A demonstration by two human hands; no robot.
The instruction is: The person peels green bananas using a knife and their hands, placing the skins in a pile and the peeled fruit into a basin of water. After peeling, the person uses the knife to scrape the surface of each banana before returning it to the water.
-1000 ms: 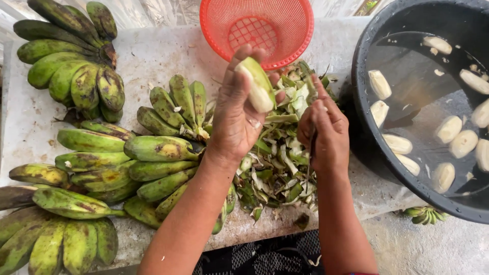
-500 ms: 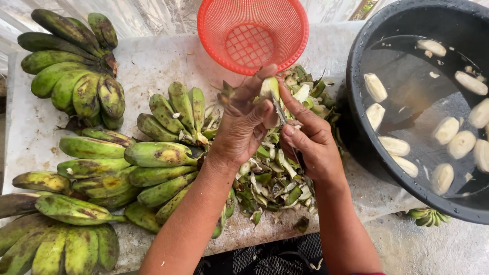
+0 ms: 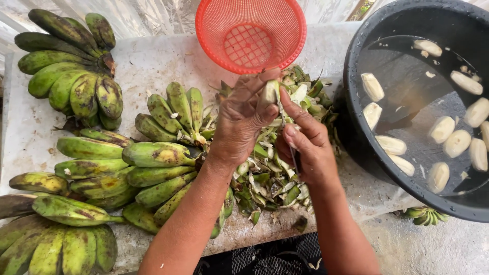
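hands at the middle of a pale, stained worktop (image 3: pixel 153 66), seen from above. the left hand (image 3: pixel 242 119) is closed around a partly peeled green banana (image 3: pixel 269 92), pale flesh showing at its top. the right hand (image 3: pixel 305 145), touching the banana with its fingertips, grips a small knife (image 3: pixel 294 158) whose blade is mostly hidden. under and around both hands lies a heap of green peel scraps (image 3: pixel 270 183). just beyond the hands stands one round red mesh basket (image 3: pixel 250 33). to the right of the right hand sits one large black tub (image 3: pixel 423 102) of water with about eleven peeled pale bananas (image 3: pixel 442 129) floating in it. to the left of the left hand lie several bunches of unpeeled green bananas (image 3: pixel 153 153), blotched brown. clear plastic sheeting (image 3: pixel 137 15) hangs beyond the worktop; grey concrete floor (image 3: pixel 433 249) shows below the tub.
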